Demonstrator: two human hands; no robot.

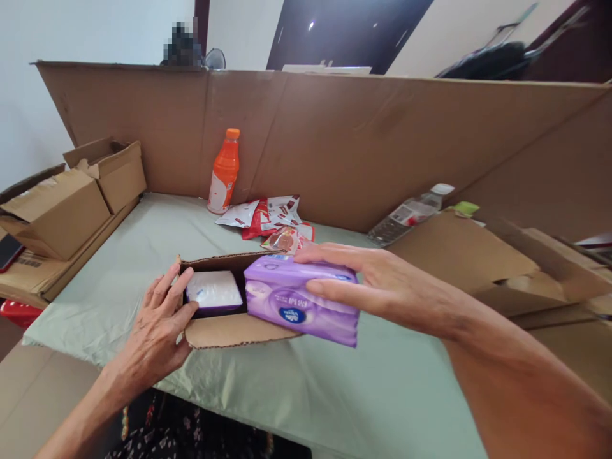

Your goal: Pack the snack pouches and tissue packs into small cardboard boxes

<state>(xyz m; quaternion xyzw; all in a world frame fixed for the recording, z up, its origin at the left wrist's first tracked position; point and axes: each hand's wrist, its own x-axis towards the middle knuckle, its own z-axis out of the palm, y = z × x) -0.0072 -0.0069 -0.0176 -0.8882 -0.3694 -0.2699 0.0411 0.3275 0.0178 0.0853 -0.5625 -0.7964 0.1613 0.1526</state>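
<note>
A purple pack of tissues [275, 299] sits tilted at the right end of a small open cardboard box [224, 333], partly over its edge. My right hand [354, 274] grips the pack from the right, thumb on the near face and fingers along the top and far side. Around the box's left end wall my left hand [162, 312] is closed, fingertips over the rim. Inside the box, at the left, lies a white item with a dark purple edge [213, 290]; its kind I cannot make out. The box's floor is mostly hidden.
Behind the box stand an orange drink bottle [224, 172] and several snack packets [268, 217]. Open cardboard boxes [62, 204] are at the left. A clear plastic bottle [411, 213] leans beside more cardboard [478, 255] at the right. A tall cardboard wall [335, 140] closes off the back.
</note>
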